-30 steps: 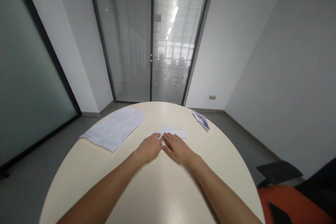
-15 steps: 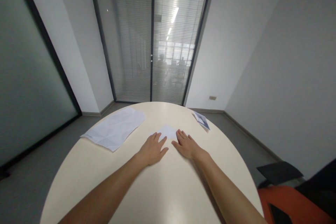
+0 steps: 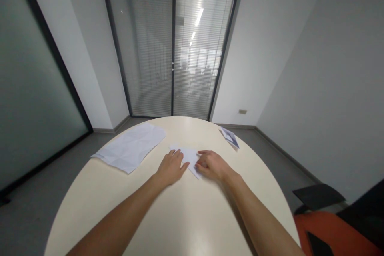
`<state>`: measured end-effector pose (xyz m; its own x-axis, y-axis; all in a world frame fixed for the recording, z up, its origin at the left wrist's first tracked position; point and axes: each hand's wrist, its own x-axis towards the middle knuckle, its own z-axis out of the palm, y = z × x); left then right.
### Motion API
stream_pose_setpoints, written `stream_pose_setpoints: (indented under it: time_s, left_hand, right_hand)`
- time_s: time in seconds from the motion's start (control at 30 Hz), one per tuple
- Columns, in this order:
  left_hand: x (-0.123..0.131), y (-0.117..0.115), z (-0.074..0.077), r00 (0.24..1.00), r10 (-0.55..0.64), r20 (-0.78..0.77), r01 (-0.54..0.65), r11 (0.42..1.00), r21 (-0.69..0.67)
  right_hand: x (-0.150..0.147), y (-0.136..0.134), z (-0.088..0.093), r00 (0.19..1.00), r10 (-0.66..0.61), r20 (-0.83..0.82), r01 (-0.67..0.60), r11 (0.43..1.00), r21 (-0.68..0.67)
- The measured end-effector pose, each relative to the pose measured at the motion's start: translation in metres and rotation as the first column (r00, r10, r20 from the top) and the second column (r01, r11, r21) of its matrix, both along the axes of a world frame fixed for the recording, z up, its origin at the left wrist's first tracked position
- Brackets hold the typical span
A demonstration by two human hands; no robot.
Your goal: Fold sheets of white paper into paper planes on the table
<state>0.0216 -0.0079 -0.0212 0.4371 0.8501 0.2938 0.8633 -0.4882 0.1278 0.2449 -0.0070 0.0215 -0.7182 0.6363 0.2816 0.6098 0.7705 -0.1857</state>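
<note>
A small folded sheet of white paper [image 3: 189,155] lies on the table between my hands, one pointed corner towards me. My left hand [image 3: 171,167] rests over its left side with fingers stretched out and thumb apart. At the right edge of the paper, my right hand [image 3: 213,166] has its fingers curled, and thumb and fingertips pinch the sheet. Parts of the paper are hidden beneath both hands.
The round cream table [image 3: 192,216] fills the foreground. A large creased white sheet [image 3: 132,146] lies at its left, and a folded paper piece [image 3: 230,137] sits near the right rim. An orange chair [image 3: 333,232] stands at right. Glass doors [image 3: 196,48] with blinds are behind.
My right hand has gone from lying flat with fingers spread to a pinch on the paper's right edge. The paper has turned, with a corner now pointing towards me. My left hand shifted slightly left.
</note>
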Motion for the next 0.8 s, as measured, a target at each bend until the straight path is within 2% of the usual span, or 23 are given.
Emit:
stream_pose_setpoints:
  time_s: [0.2, 0.53, 0.8]
  left_hand:
    - [-0.004, 0.004, -0.001, 0.997, -0.065, 0.031, 0.066, 0.998, -0.024]
    - [-0.003, 0.004, 0.003, 0.976, -0.213, 0.049, 0.216, 0.975, -0.049]
    - [0.000, 0.002, 0.012, 0.963, -0.268, -0.004, 0.268, 0.962, -0.046]
  right_hand:
    - [-0.003, -0.004, -0.007, 0.999, -0.021, -0.040, 0.017, 0.996, -0.088]
    - [0.014, 0.005, -0.024, 0.970, -0.212, -0.119, 0.197, 0.973, -0.123]
    - [0.015, 0.009, -0.025, 0.967, -0.218, -0.129, 0.202, 0.971, -0.126]
